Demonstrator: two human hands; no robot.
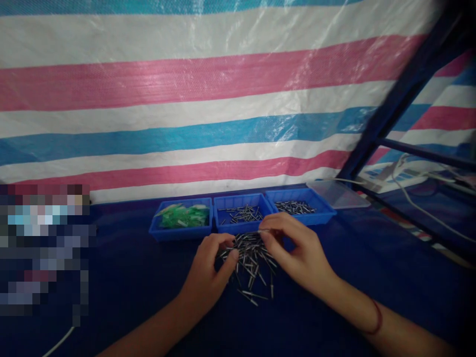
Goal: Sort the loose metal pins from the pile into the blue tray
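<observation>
A loose pile of thin metal blind rivets [253, 263] lies on the dark blue tabletop, with a few stray ones at its near edge. At the pile's left side rests my left hand [211, 263], its thumb and forefinger curved and apart over the rivets; its other fingers are hidden. My right hand [297, 248] is above the pile's right side, thumb and forefinger pinched on one rivet [264, 230]. Just behind the pile, the middle blue bin [219, 228] holds more rivets. The right blue bin [320, 216] also has rivets in it.
Green plastic packets [184, 216] fill the left blue bin [158, 232]. A clear plastic lid [338, 195] lies behind the right bin. Farther right are a dark metal frame [372, 134], a power strip [386, 179] and white cables. A striped sheet [186, 84] hangs behind.
</observation>
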